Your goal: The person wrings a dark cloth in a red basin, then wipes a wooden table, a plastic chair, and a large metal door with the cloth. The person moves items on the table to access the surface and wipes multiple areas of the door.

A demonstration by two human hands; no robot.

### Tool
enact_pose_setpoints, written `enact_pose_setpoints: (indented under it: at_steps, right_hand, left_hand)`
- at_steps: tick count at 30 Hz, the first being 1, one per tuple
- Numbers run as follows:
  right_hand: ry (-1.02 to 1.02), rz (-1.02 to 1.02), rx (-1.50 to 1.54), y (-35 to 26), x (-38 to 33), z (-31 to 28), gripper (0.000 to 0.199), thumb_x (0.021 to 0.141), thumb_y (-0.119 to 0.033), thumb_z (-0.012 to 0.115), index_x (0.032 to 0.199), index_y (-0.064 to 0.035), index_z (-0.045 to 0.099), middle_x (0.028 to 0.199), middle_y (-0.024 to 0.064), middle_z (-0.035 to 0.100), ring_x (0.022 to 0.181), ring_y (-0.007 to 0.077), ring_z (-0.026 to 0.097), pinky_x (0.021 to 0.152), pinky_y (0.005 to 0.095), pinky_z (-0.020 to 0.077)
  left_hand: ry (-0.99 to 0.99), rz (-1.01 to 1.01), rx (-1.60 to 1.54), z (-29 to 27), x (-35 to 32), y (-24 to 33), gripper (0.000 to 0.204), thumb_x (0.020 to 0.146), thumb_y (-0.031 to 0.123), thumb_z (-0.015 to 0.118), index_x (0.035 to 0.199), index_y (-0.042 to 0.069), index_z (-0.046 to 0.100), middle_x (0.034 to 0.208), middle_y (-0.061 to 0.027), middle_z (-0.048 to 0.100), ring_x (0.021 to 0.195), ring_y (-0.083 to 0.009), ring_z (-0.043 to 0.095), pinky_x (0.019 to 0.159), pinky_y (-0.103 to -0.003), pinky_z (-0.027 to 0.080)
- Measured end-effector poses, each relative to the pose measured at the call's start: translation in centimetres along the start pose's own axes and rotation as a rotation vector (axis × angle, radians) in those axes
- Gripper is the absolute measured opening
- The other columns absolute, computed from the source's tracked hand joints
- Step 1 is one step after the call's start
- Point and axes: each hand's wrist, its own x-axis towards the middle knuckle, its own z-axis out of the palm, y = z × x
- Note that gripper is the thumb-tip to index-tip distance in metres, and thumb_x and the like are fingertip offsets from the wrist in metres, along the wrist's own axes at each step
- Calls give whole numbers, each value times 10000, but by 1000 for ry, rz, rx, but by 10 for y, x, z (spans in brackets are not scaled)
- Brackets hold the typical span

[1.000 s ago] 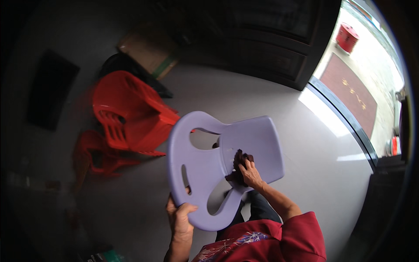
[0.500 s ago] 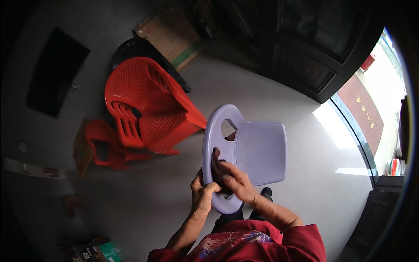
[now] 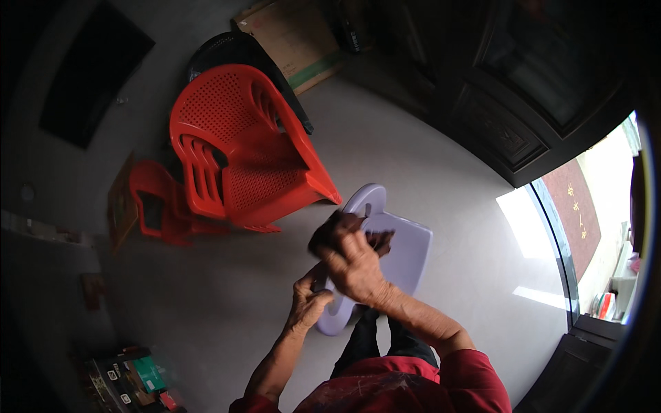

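The lavender chair (image 3: 410,255) lies under and around both hands: its seat spreads to the right of the right fingers, one end of its looped backrest shows just beyond them, and the other end curves beside the left thumb. A dark brown cloth (image 3: 330,233) is bunched in the right hand (image 3: 358,272), whose blurred fingers are closed over it, one fold bulging out past the fingertips and a flap hanging to their right; whether the cloth touches the backrest beneath cannot be told. The left hand (image 3: 306,303), just left of and below the right one, grips the backrest's outer edge, thumb in view and fingertips hidden. Beyond the fingers to the left stands a red armchair (image 3: 261,186), with a smaller red chair (image 3: 146,177) farther left, and a cardboard box (image 3: 296,38) well past the right fingers.
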Motion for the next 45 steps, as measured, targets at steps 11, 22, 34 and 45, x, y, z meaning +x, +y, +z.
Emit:
enact_pose_setpoints:
  at_steps: [11, 22, 34, 45]
  right_hand:
    - [0, 561, 324, 113, -4, 47, 384, 722, -10, 490, 1085, -99, 580, 1071, 167, 467, 998, 360, 497, 887, 411, 452]
    - [58, 702, 308, 124, -13, 90, 319, 740, 6, 454, 1012, -69, 603, 1014, 151, 506, 965, 321, 506, 859, 402, 460]
    - [166, 571, 315, 129, -11, 113, 267, 778, -34, 589, 1045, -41, 577, 1017, 164, 512, 973, 346, 497, 850, 393, 452]
    - [-145, 926, 439, 166, -49, 79, 316, 908, -320, 465, 1031, -57, 590, 771, 160, 650, 722, 330, 642, 661, 416, 501]
  left_hand:
    - [-68, -161, 140, -40, 31, -28, 435, 659, 4, 509, 1084, 26, 600, 774, 37, 524, 650, -51, 427, 591, -203, 392]
    - [-301, -167, 297, -107, 98, -57, 535, 615, 78, 531, 1145, 39, 592, 825, -23, 599, 722, -113, 514, 687, -242, 451]
    - [-308, -20, 509, -136, 138, -55, 382, 613, 149, 567, 956, -14, 610, 710, -75, 585, 655, -136, 514, 643, -288, 445]
    - [252, -34, 905, -143, 174, -83, 395, 737, 120, 565, 1095, -31, 494, 975, -247, 574, 924, -385, 570, 805, -415, 437]
